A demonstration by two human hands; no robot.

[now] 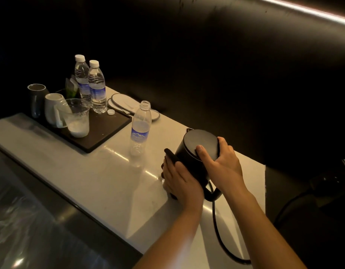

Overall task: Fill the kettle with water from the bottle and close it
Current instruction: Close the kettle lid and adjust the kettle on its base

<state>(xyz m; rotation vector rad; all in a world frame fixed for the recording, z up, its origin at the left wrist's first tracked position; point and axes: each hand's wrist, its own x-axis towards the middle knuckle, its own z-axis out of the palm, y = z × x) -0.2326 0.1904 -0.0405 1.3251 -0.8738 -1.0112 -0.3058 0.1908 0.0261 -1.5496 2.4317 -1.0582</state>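
Observation:
A black kettle (195, 150) stands on the white counter (94, 171), its lid down flat on top. My left hand (179, 181) is wrapped around the kettle's handle on its left side. My right hand (220, 162) grips the top rim, thumb pressing on the lid. An uncapped clear water bottle (140, 129) with a blue label stands upright left of the kettle and looks empty. Its white cap (110, 112) lies on the dark tray behind it.
A dark tray (109, 127) carries two sealed full bottles (94, 88), a clear plastic cup (76, 117), a white mug (53, 109) and a dark mug (36, 98). White slippers (127, 103) lie behind. The kettle's black cord (218, 230) runs toward me across the counter.

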